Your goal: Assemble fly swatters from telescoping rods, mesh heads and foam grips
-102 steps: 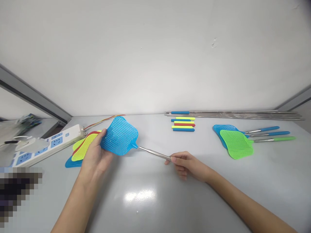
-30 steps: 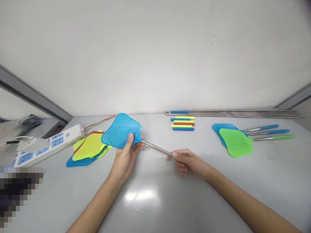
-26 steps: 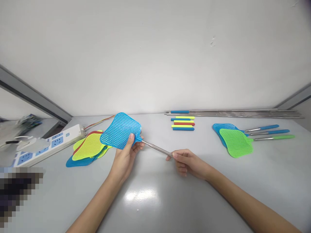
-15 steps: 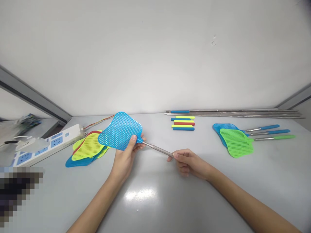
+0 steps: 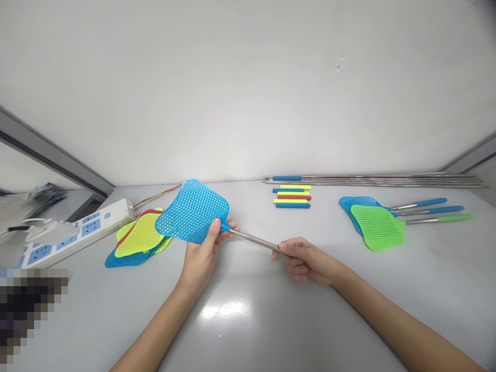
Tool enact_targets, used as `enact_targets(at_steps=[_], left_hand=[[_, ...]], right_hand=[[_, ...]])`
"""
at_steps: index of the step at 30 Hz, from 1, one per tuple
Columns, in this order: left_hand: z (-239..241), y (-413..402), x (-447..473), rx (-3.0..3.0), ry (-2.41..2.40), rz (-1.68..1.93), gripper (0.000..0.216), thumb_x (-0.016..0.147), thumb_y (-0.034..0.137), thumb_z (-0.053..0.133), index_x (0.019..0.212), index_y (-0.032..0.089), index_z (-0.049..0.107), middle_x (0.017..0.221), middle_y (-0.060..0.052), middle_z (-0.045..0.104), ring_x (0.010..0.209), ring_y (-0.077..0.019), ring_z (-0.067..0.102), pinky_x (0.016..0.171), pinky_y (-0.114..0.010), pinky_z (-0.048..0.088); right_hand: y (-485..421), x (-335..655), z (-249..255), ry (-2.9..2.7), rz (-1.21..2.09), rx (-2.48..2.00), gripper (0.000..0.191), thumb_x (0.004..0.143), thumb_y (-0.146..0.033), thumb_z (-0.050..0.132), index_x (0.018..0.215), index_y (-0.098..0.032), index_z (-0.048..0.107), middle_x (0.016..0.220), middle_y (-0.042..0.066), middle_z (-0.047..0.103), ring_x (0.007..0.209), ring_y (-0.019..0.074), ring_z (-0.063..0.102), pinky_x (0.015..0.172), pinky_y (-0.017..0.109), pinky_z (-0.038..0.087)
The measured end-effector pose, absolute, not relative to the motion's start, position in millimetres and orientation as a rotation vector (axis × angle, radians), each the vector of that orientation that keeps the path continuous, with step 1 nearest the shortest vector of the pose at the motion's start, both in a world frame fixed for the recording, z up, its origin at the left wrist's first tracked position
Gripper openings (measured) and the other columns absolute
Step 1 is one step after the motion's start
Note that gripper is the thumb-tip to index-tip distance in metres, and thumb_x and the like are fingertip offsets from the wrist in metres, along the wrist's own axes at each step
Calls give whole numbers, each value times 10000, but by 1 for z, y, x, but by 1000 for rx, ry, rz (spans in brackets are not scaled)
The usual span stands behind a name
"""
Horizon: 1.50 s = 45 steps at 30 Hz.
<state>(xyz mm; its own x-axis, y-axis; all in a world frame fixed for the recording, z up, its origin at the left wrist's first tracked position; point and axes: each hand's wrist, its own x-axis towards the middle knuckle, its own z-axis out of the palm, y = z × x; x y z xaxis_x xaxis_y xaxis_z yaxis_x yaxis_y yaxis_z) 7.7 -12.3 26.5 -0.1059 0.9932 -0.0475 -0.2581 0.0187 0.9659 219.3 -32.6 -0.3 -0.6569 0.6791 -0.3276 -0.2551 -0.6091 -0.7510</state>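
Observation:
My left hand (image 5: 205, 245) pinches a blue fly swatter head (image 5: 192, 211) at its neck, thumb on top and fingers beneath. From that neck a thin metal rod (image 5: 253, 238) slopes down to the right. Closed on the rod's far end is my right hand (image 5: 304, 260), with thumb and forefinger pressed together around it; the tip of the rod is hidden there. Both hands hover over the grey table. Behind my left hand lies a loose pile of swatter heads, with a yellow one (image 5: 141, 235) on top and blue and red ones under it.
Several coloured handle sleeves (image 5: 293, 197) lie in a stack near the wall, in front of long metal rods (image 5: 372, 180). Blue and green fly swatters with handles (image 5: 377, 227) lie at the right. A white power strip (image 5: 81, 227) with plugged-in leads stands at the left.
Both hands have shifted very slightly to the right with the blue swatter head and its rod. The grips look the same, and the things on the table have stayed put.

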Motion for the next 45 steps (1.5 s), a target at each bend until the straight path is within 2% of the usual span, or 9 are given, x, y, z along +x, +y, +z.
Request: enact_targets(at_steps=[12, 15, 21, 33, 41, 45], left_hand=[[30, -20, 11, 955, 1094, 1475, 145, 735, 255, 539, 836, 164, 588, 770, -13, 647, 698, -157, 620, 640, -268, 494], [30, -23, 12, 967, 1038, 1506, 132, 750, 245, 524, 839, 177, 593, 786, -1, 646, 703, -142, 620, 681, -278, 500], [31, -27, 11, 992, 976, 1494, 194, 766, 301, 492, 865, 179, 605, 767, -9, 657, 713, -151, 624, 671, -259, 504], [30, -31, 14, 1128, 1088, 1520, 147, 756, 247, 511, 853, 184, 602, 805, -10, 647, 743, -170, 615, 689, -310, 503], [24, -37, 18, 1143, 1139, 1433, 185, 763, 280, 495, 890, 182, 587, 780, -10, 656, 768, -182, 606, 866, -416, 395], [25, -40, 19, 1115, 1167, 1435, 205, 751, 305, 506, 895, 187, 590, 776, -14, 663, 793, -191, 604, 896, -426, 363]], right_hand=[[-32, 222, 1, -936, 2303, -803, 260, 815, -326, 430, 786, -110, 573, 475, -85, 156, 376, 22, 153, 351, 172, 167], [-31, 223, 2, -932, 2331, -792, 268, 817, -328, 426, 763, -108, 569, 466, -86, 158, 370, 21, 144, 339, 167, 151], [-31, 223, 4, -927, 2368, -789, 288, 821, -341, 413, 738, -107, 560, 456, -86, 159, 367, 22, 143, 330, 164, 139], [-29, 226, 2, -927, 2359, -789, 287, 819, -338, 417, 727, -106, 557, 450, -91, 162, 355, 18, 126, 314, 158, 139], [-28, 225, 1, -925, 2390, -759, 285, 799, -347, 449, 722, -98, 565, 437, -98, 173, 346, 17, 135, 305, 155, 147], [-28, 225, 1, -920, 2397, -754, 283, 796, -344, 454, 723, -95, 567, 433, -99, 177, 343, 17, 137, 301, 153, 145]])
